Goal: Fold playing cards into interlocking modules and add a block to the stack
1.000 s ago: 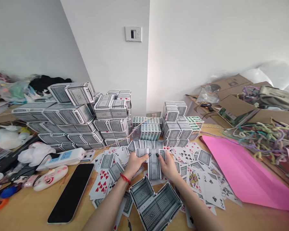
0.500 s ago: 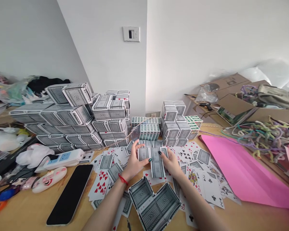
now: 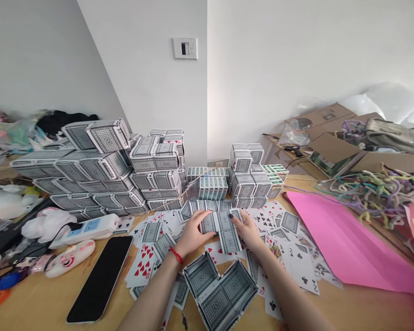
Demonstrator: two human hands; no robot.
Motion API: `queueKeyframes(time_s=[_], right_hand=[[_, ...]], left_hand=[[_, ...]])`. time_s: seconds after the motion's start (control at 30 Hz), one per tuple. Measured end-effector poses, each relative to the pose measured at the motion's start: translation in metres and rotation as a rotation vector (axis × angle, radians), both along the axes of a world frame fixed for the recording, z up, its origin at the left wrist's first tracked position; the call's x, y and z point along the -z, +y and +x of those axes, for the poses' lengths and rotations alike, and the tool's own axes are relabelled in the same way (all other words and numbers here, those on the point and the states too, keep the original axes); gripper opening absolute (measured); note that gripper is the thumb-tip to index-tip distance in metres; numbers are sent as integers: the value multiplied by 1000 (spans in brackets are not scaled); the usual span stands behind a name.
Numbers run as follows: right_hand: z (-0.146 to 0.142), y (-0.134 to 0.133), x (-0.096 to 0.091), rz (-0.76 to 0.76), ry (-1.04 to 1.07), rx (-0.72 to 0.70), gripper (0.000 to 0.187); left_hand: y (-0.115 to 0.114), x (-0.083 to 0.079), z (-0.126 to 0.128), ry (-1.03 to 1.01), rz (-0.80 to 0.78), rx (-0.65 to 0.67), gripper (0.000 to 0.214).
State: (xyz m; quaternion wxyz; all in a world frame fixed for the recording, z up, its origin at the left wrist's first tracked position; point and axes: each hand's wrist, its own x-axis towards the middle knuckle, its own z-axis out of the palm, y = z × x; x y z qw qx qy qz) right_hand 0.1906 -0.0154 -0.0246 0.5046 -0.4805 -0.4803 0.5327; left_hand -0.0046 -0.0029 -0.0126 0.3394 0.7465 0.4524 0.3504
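Observation:
My left hand (image 3: 192, 233) and my right hand (image 3: 248, 231) both grip a folded piece of green-backed playing cards (image 3: 221, 226), one hand on each side, just above the wooden table (image 3: 44, 303). Nearer to me lies an open double box made of the same cards (image 3: 220, 289). Loose playing cards (image 3: 290, 257) lie scattered face up and face down all around my hands. A red string circles my left wrist.
Stacks of finished card cubes (image 3: 103, 170) rise at the back left, and a smaller stack (image 3: 250, 181) at the back centre. A black phone (image 3: 101, 276) and a power strip (image 3: 89, 227) lie at left. Pink paper (image 3: 341, 243) and cardboard boxes (image 3: 334, 151) fill the right.
Both hands have shifted slightly away from me with the folded cards, and the piece now sits a little further from the open double box.

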Motion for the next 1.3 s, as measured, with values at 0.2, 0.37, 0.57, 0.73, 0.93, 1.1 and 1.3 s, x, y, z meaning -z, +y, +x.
queueKeyframes(time_s=[0.2,0.37,0.57,0.73,0.93,1.1,1.3], right_hand=[[1,1,4,19,16,-25,37],[3,2,9,62,-117,29,36],[6,5,13,106,-282,61,28],[7,4,15,129,-399,91,27],[6,2,15,129,-441,31,24],[5,1,13,113,-457,32,24],[4,1,13,124,-467,8,24]], left_hand=[[0,1,-1,-13,3,-8,51],[1,3,-2,-12,-10,-11,51],[2,6,-3,2,20,4,52],[1,6,-3,22,35,-4,53],[1,6,-4,68,36,11,54],[2,8,-4,71,56,12,55],[2,10,-4,66,59,13,54]])
